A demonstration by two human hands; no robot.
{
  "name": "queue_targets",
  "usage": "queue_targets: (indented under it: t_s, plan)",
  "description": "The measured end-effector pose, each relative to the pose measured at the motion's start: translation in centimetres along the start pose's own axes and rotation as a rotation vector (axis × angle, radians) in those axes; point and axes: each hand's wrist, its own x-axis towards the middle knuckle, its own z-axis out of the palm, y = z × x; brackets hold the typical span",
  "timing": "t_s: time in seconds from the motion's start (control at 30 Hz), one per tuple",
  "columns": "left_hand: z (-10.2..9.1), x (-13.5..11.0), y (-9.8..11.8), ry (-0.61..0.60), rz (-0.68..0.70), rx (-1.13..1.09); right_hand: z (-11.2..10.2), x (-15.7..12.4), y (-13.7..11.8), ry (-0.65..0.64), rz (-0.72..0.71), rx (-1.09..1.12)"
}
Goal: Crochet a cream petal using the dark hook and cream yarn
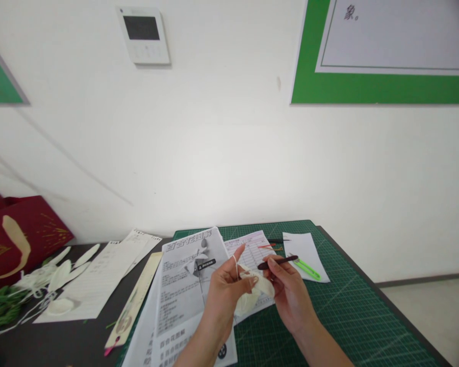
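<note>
Operator: White wall, green cutting mat (348, 306) as the surface. On my feed the left hand (224, 288) is closed round a small cream crochet piece (252, 298), with yarn (235, 262) looped over its raised forefinger. The right hand (288, 290) pinches a dark hook (277, 262) just above it.
Desk: How far along?
Operator: Partway, I judge. The piece is small, and petals (61, 272) that look finished lie well apart at left.
Desk: Any writing?
Operator: Instruction sheet (183, 290) under the hands, headed, I think, 百合花图解. The smaller print is unreadable.
</note>
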Motion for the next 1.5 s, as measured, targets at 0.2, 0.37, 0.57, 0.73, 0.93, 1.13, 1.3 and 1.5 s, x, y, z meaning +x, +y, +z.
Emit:
queue_targets:
  t_s: [0.2,0.37,0.57,0.73,0.93,1.13,1.3,1.5]
  plan:
    - [0.01,0.0,0.18,-0.009,-0.015,0.021,0.0,-0.04,-0.04,0.004,0.005,-0.003]
    - [-0.1,0.19,-0.05,-0.003,-0.026,0.021,-0.11,-0.09,0.04,0.0,0.008,0.001]
    - [-0.04,0.16,0.0,-0.008,-0.024,0.021,-0.04,-0.07,0.07,-0.001,0.005,0.006]
    - [-0.13,0.3,-0.25,0.008,-0.028,0.018,0.09,-0.13,-0.01,-0.002,-0.005,0.002]
    - [-0.22,0.47,-0.6,0.017,-0.034,0.012,-0.28,0.06,-0.03,0.005,0.007,-0.002]
    - [0.0,0.28,-0.26,0.02,-0.029,0.007,-0.3,0.1,0.01,0.006,0.016,0.001]
    - [0.1,0.14,-0.08,0.025,-0.037,0.002,-0.07,-0.14,-0.04,0.005,-0.001,0.003]
    - [0.13,0.13,-0.02,0.022,-0.038,0.005,-0.03,-0.14,-0.07,0.008,-0.004,0.008]
